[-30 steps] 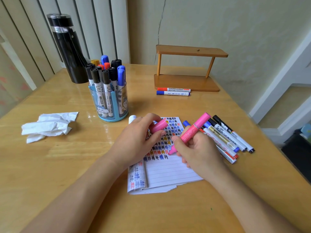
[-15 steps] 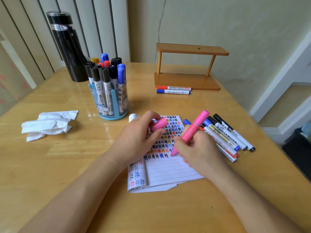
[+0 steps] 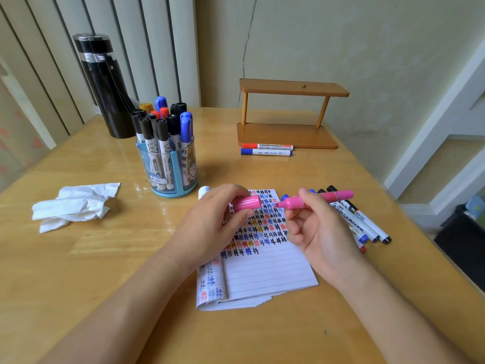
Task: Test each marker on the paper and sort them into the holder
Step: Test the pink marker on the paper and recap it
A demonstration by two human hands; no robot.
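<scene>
My right hand (image 3: pixel 319 228) grips an uncapped pink marker (image 3: pixel 315 200), lifted above the lined paper (image 3: pixel 265 269) and lying almost level, its tip pointing left. My left hand (image 3: pixel 210 227) holds the pink cap (image 3: pixel 246 203), whose open end faces the tip a short gap away. Rows of coloured test marks cover the upper half of the paper. A blue transparent holder (image 3: pixel 168 169) with several black, blue and red markers stands behind my left hand. Several loose markers (image 3: pixel 362 222) lie right of the paper, partly hidden by my right hand.
A red marker (image 3: pixel 267 146) and a blue marker (image 3: pixel 266 152) lie before a wooden stand (image 3: pixel 288 132) at the back. A black flask (image 3: pixel 102 85) stands back left. Crumpled tissue (image 3: pixel 73 204) lies on the left. A white capped thing (image 3: pixel 204 191) peeks out behind my left hand.
My right hand has lifted the pink marker off the paper and swung it from a writing slant to nearly level, tip toward the cap. My left hand stays put with the cap.
</scene>
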